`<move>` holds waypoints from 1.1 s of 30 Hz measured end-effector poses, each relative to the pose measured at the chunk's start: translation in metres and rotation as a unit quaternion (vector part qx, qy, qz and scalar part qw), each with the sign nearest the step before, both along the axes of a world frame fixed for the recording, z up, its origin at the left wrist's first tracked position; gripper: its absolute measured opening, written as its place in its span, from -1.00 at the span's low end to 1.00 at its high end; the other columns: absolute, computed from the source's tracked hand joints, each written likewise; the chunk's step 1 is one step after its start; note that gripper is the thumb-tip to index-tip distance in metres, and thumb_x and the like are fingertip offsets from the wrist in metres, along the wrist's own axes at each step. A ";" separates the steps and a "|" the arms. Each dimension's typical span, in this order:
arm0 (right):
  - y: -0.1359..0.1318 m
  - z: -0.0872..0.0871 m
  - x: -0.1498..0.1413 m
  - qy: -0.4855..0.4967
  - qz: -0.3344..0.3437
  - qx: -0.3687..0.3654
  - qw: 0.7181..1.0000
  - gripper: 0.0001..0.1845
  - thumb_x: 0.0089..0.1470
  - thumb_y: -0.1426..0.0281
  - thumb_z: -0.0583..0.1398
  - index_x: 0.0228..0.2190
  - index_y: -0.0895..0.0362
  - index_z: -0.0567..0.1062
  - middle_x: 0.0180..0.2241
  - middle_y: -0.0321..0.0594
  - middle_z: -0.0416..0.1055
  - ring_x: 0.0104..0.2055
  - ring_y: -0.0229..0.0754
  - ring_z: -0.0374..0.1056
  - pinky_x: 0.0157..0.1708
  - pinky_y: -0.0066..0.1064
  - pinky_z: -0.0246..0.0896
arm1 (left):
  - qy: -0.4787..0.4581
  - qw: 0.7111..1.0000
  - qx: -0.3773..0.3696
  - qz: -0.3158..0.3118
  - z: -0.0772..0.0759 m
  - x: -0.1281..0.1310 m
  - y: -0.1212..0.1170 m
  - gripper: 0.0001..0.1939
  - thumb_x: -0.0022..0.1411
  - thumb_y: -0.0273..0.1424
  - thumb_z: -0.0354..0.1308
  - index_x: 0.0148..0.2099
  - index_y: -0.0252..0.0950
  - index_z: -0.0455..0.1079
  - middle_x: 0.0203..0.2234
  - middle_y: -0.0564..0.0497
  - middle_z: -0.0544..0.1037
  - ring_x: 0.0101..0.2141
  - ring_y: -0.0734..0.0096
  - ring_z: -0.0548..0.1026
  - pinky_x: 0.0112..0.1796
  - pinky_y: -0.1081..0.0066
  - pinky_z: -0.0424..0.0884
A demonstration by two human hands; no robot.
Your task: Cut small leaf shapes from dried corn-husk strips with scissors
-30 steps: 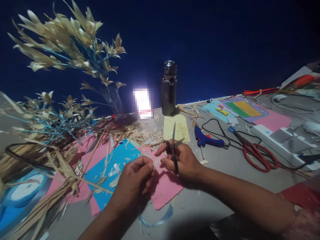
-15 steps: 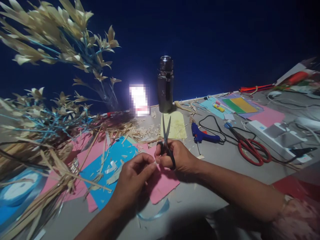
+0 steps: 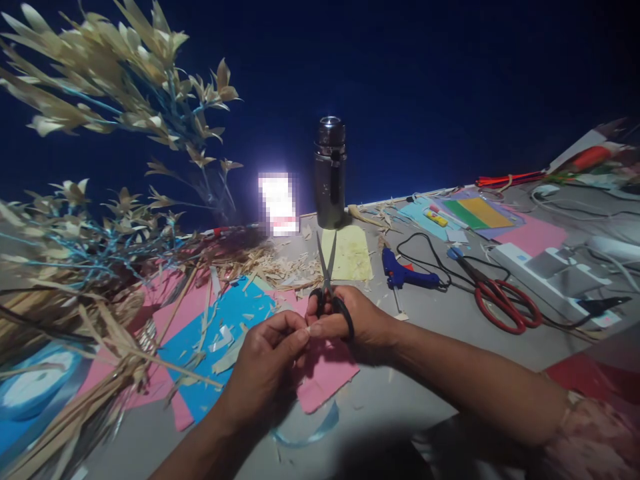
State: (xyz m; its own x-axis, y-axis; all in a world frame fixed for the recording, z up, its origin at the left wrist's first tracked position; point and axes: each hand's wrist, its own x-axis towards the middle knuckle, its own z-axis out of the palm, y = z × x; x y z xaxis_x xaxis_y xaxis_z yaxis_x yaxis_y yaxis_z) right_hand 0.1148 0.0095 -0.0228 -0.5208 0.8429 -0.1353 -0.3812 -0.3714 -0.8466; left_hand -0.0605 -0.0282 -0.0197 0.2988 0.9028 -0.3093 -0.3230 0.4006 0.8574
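The person's right hand grips black-handled scissors (blades parted, pointing far) above the pink sheet; just left, the left hand pinches a tiny pale scrap, mostly hidden. A blue glue gun lies farther right.

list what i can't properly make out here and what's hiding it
All in the head view:
1. Exact shape of the pale scrap in the left hand: tiny, mostly covered by fingers.
2. Part of the black-handled scissors: behind the right hand.
3. What the bright panel shows: pixelation and glare.
4. Left side of the ribbon spool: cut off by the picture's left edge.
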 end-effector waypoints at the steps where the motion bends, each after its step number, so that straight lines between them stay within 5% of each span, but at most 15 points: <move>1: 0.000 -0.001 -0.001 -0.004 0.003 -0.008 1.000 -0.59 -0.30 0.42 0.52 -0.37 0.20 0.51 -0.47 -0.36 0.38 -0.50 -0.37 0.24 -0.51 -0.56 0.11 | 0.001 1.000 -0.002 -0.002 0.000 0.000 -0.001 -0.72 0.13 -0.31 0.40 -0.40 -0.31 0.37 -0.64 0.12 0.39 -0.62 0.57 0.32 -0.56 0.54 0.16; 6: 0.006 -0.002 0.002 0.033 0.044 -0.024 0.998 -0.63 -0.30 0.38 0.50 -0.44 0.23 0.51 -0.59 -0.39 0.33 -0.59 -0.41 0.16 -0.59 -0.57 0.00 | -0.043 0.999 -0.005 -0.029 0.003 0.000 -0.001 -0.70 0.11 -0.30 0.41 -0.41 -0.32 0.36 -0.69 0.13 0.36 -0.66 0.59 0.25 -0.59 0.54 0.14; 10: 0.008 0.003 0.006 0.014 0.017 0.012 1.000 -0.61 -0.22 0.26 0.48 -0.39 0.22 0.51 -0.54 -0.37 0.33 -0.58 -0.40 0.14 -0.60 -0.56 -0.04 | -0.055 0.998 0.001 -0.023 0.002 -0.004 0.002 -0.74 0.17 -0.31 0.36 -0.39 -0.30 0.35 -0.71 0.14 0.34 -0.67 0.54 0.27 -0.58 0.48 0.18; 18: -0.001 0.003 0.001 -0.044 -0.010 -0.005 0.999 -0.67 -0.23 0.45 0.44 -0.37 0.17 0.47 -0.55 -0.41 0.35 -0.60 -0.40 0.19 -0.58 -0.56 0.07 | -0.037 0.999 -0.006 -0.003 0.001 -0.003 0.003 -0.76 0.16 -0.33 0.37 -0.39 -0.31 0.38 -0.68 0.12 0.38 -0.66 0.55 0.28 -0.60 0.50 0.17; 25: 0.005 0.011 0.006 -0.052 -0.033 -0.013 0.998 -0.67 -0.26 0.44 0.43 -0.39 0.18 0.46 -0.59 -0.43 0.31 -0.64 -0.41 0.16 -0.65 -0.58 -0.02 | -0.030 0.998 0.018 0.045 0.013 -0.007 0.005 -0.68 0.10 -0.19 0.39 -0.33 -0.35 0.49 -0.60 0.01 0.49 -0.56 0.44 0.40 -0.49 0.43 0.39; 33: -0.003 0.000 -0.004 -0.057 -0.039 0.010 0.998 -0.64 -0.23 0.43 0.44 -0.37 0.16 0.44 -0.56 -0.40 0.35 -0.57 -0.37 0.21 -0.57 -0.55 0.08 | -0.029 0.998 -0.017 0.059 0.002 0.001 0.001 -0.75 0.07 -0.35 0.43 -0.35 -0.28 0.38 -0.69 0.14 0.40 -0.67 0.54 0.31 -0.61 0.53 0.23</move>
State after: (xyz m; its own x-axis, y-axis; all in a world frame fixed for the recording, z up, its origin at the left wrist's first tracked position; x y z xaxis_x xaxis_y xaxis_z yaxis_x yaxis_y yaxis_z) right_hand 0.1109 0.0062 -0.0225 -0.4349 0.8838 -0.1726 -0.3096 -0.3268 -0.8929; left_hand -0.0600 -0.0267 -0.0177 0.2100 0.9221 -0.3249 -0.4179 0.3851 0.8228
